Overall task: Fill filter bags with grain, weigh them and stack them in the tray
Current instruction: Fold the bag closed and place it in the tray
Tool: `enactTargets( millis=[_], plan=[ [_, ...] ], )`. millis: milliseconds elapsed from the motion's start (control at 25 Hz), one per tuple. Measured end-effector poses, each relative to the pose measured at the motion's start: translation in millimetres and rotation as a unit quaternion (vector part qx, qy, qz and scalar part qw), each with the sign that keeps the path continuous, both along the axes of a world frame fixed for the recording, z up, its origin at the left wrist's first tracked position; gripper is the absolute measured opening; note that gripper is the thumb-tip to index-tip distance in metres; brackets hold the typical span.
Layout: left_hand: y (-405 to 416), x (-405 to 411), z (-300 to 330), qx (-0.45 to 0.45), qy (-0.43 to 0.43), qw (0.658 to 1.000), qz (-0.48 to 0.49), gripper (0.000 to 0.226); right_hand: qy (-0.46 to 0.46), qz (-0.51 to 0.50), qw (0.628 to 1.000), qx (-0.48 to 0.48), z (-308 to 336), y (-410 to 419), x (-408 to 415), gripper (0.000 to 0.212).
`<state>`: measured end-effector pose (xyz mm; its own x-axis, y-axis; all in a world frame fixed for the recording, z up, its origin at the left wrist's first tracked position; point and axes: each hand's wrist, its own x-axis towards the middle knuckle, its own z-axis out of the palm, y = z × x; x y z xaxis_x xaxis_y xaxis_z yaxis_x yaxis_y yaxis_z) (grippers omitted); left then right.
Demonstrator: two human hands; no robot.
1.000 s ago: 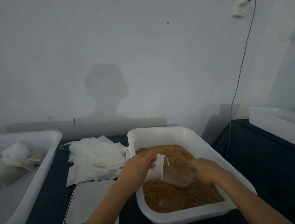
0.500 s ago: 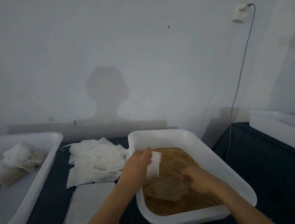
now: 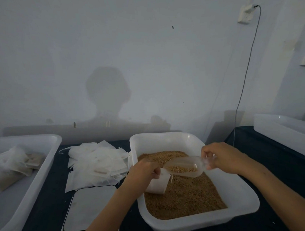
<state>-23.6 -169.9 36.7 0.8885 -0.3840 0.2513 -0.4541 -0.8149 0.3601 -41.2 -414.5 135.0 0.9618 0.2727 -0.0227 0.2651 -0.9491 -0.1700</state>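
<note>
Hands on bag, scoop above.

3 white tubs, 1 scoop, 1 scale, 1 loose pile of empty bags, 2 hands.

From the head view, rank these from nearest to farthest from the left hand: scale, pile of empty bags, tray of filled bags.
From the left hand:
1. scale, just below-left
2. pile of empty bags, left; close to the scale's distance
3. tray of filled bags, far left

The tub holds grain; at its nine o'clock lie empty filter bags, the scale before them, the tray farther left.
</note>
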Motion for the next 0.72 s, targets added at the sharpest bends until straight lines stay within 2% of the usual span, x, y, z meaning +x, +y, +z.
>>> enactTargets(
  millis=[320,720],
  plan=[
    [0,-8,7,0.015,-0.005,0.999,-0.031,0.024,-0.061,-0.001,0.993,-0.098,-1,27,6,0.016],
    [-1,-10,5,0.01,-0.033,0.999,-0.042,0.022,-0.101,0.013,0.983,-0.152,3,32,9,0.023]
  ],
)
